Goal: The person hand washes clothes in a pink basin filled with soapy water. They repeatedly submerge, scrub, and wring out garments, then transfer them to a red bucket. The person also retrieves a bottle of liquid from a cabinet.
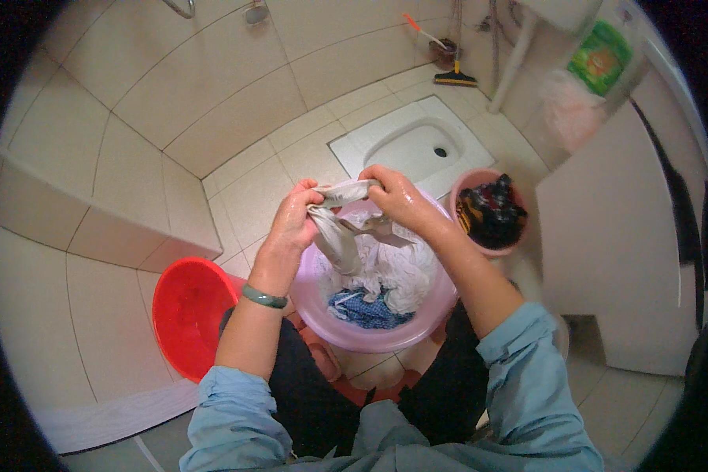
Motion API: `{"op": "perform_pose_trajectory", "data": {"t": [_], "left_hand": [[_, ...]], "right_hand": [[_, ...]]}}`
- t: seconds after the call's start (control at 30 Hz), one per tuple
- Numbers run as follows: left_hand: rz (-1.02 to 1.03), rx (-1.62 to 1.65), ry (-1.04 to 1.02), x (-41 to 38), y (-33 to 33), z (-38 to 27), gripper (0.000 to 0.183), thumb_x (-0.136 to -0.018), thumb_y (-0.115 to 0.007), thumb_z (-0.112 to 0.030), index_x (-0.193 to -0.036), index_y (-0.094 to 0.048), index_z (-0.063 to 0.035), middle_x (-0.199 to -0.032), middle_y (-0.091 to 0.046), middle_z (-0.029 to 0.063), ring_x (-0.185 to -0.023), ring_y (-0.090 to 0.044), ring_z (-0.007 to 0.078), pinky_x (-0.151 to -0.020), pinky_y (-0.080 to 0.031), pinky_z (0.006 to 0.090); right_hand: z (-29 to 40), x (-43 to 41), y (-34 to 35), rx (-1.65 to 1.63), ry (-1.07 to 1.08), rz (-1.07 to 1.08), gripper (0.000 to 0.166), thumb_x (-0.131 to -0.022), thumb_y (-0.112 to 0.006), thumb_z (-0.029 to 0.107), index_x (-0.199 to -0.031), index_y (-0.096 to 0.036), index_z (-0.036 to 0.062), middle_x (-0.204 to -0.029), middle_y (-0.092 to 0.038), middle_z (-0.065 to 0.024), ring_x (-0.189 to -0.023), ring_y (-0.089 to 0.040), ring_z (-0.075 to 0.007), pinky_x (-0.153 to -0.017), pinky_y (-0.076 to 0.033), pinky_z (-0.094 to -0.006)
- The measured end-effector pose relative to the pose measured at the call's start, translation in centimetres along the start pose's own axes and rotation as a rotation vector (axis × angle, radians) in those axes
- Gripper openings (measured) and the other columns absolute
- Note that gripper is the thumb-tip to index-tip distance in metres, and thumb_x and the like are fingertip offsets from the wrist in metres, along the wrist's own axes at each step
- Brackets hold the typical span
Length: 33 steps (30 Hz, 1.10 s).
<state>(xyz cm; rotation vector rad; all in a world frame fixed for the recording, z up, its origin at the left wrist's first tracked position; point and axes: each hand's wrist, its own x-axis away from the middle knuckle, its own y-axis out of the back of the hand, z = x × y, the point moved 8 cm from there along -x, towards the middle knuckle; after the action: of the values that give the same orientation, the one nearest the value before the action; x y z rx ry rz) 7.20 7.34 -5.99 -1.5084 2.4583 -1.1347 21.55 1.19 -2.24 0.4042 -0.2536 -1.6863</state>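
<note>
A wet, light-coloured garment is stretched between my two hands above a pink plastic basin. My left hand grips one end of its band, and the cloth hangs down from there. The other end of the band is pinched in my right hand. Inside the basin lie white cloth and a blue checked cloth, the blue one nearer to me. How much water the basin holds, I cannot tell.
A red bucket stands at the left, and a small pink bucket with dark clothes at the right. Beyond the basin is a white squat toilet. A floor squeegee leans near the back wall; a white cabinet bounds the right side.
</note>
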Motion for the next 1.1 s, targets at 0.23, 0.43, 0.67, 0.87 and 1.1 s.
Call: {"op": "perform_pose_trajectory", "data": {"t": [0.23,0.43,0.67,0.87,1.1], "left_hand": [[-0.045,0.035,0.130,-3.3,3.2,3.5,0.043,-0.090,-0.037,-0.040,-0.057,-0.042,-0.0127,-0.054,-0.045,0.0015,-0.057,-0.046,0.0184,-0.057,-0.040,0.0332],[-0.249,0.051,0.138,-1.1,-0.6,4.3,0.035,-0.092,-0.035,-0.043,-0.089,-0.053,-0.0128,-0.087,-0.058,0.0016,-0.083,-0.055,0.0193,-0.075,-0.040,0.0409],[0.007,0.250,0.174,-2.1,-1.0,5.2,0.035,-0.095,-0.031,-0.036,-0.073,-0.045,-0.0123,-0.066,-0.046,0.0029,-0.067,-0.053,0.0212,-0.056,-0.046,0.0348],[-0.024,0.221,0.136,-3.0,1.2,4.5,0.032,-0.093,-0.036,-0.037,-0.076,-0.045,-0.0106,-0.069,-0.047,0.0021,-0.069,-0.053,0.0202,-0.063,-0.047,0.0361],[-0.248,0.033,0.052,-0.5,-1.5,3.1,0.031,-0.090,-0.045,-0.038,-0.083,-0.049,-0.0082,-0.069,-0.045,-0.0017,-0.063,-0.046,0.0134,-0.059,-0.043,0.0277]], "right_hand": [[4.9,1.6,-8.0,0.616,0.197,0.036,0.024,-0.080,-0.052,0.022,-0.096,-0.056,0.0043,-0.081,-0.060,-0.0172,-0.075,-0.059,-0.0324,-0.060,-0.048,-0.0396],[3.1,0.1,-4.5,0.906,0.399,-0.134,0.014,-0.079,-0.053,0.015,-0.090,-0.056,0.0070,-0.070,-0.062,-0.0119,-0.055,-0.060,-0.0285,-0.047,-0.048,-0.0391],[3.9,0.9,-6.9,0.936,0.246,-0.025,0.015,-0.077,-0.055,0.012,-0.089,-0.055,0.0039,-0.066,-0.060,-0.0129,-0.054,-0.061,-0.0267,-0.043,-0.047,-0.0371],[4.3,0.5,-7.8,0.976,0.317,-0.057,0.012,-0.075,-0.058,0.014,-0.084,-0.056,0.0058,-0.075,-0.061,-0.0116,-0.059,-0.062,-0.0255,-0.045,-0.048,-0.0360],[1.4,-1.4,-3.6,0.622,0.120,-0.073,0.030,-0.084,-0.049,0.029,-0.083,-0.060,0.0012,-0.073,-0.061,-0.0159,-0.067,-0.062,-0.0284,-0.055,-0.048,-0.0408]]}}
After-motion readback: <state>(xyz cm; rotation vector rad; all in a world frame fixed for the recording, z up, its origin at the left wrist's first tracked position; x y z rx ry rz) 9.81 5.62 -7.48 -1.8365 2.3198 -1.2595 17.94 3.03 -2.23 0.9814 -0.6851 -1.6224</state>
